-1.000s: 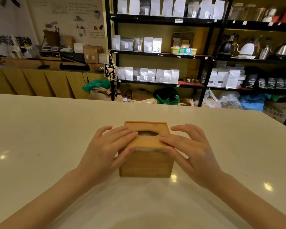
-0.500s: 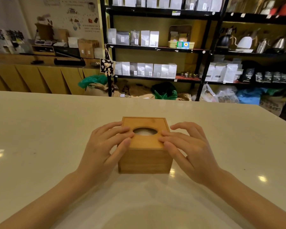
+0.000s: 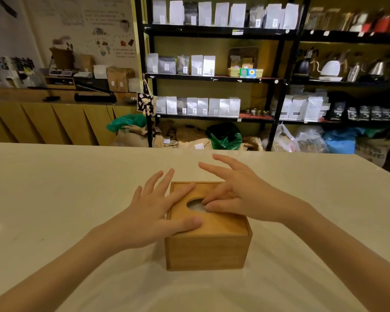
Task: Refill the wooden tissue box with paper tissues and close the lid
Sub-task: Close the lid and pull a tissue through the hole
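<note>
Both hands have lifted and spread since 0.5 s ago, when they lay curled on the lid.

Left hand (image 3: 153, 212) lies flat, fingers splayed, thumb pressing the lid (image 3: 214, 219); right hand (image 3: 239, 194) is open, 2 fingertips at the oval slot (image 3: 195, 203) where white tissue shows. Wooden tissue box (image 3: 207, 251) sits closed between the wrists on the pale counter (image 3: 54, 199).

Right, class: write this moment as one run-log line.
stage: lid seated | left hand: flat on lid | right hand: fingertips at oval slot | tissue: visible in slot | wooden tissue box: upright on counter
</note>
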The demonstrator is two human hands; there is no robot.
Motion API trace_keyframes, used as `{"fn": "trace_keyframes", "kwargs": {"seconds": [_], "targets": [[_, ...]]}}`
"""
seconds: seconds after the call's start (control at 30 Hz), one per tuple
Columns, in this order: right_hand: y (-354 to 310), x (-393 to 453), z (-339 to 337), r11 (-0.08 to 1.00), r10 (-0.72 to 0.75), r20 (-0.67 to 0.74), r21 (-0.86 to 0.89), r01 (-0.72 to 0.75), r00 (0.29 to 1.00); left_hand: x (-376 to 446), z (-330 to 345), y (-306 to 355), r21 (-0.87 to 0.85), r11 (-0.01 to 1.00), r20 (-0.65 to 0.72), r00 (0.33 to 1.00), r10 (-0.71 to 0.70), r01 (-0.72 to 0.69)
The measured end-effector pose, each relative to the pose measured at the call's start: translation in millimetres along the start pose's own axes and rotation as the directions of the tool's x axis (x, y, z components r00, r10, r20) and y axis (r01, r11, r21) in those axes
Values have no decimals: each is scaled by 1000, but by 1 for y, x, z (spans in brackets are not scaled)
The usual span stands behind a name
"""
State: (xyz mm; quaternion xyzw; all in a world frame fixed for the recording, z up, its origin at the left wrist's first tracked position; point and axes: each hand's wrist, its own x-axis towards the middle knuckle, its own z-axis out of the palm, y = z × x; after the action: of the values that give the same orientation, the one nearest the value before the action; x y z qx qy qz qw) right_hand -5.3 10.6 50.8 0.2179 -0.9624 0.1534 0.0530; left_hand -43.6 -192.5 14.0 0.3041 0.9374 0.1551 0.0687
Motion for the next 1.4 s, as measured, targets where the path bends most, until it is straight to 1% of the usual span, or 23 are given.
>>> {"fn": "trace_keyframes", "kwargs": {"seconds": [0.07, 0.13, 0.2, 0.3, 0.43, 0.77, 0.97, 1.13, 1.27, 1.4], "targets": [[0, 9, -6, 1000, -6, 120, -6, 7, 993, 0, 0, 0, 31, 1000, 12, 1000, -4, 4], [1, 17, -8, 995, -37, 213, -81, 55, 976, 0, 0, 0, 14, 1000, 37, 999, -18, 17], [0, 23, -6, 986, -48, 262, -140, 87, 964, 0, 0, 1, -7, 1000, 52, 998, -19, 19], [-4, 30, -3, 973, -50, 282, -202, 110, 958, 0, -1, 1, -15, 1000, 51, 999, -3, 4], [-8, 35, -1, 949, -76, 268, -276, 152, 961, 0, -2, 2, -17, 1000, 54, 999, 7, -6], [-10, 33, 5, 954, -130, 179, -245, 172, 975, 1, 2, 0, -29, 999, 12, 1000, 24, -23], [-9, 29, 5, 954, -163, 159, -225, 197, 974, 0, 3, 0, -30, 999, 5, 1000, 23, -23], [-11, 17, -4, 974, -143, 94, -164, 157, 985, 0, 2, 0, -39, 999, 14, 1000, 19, -18], [-15, 7, -5, 974, -125, 54, -182, 133, 991, 2, 1, 1, -20, 1000, 36, 999, 12, -11], [-27, -2, -6, 973, -71, 32, -217, 76, 997, 1, -1, 4, -18, 1000, 52, 999, 5, -4]]}}
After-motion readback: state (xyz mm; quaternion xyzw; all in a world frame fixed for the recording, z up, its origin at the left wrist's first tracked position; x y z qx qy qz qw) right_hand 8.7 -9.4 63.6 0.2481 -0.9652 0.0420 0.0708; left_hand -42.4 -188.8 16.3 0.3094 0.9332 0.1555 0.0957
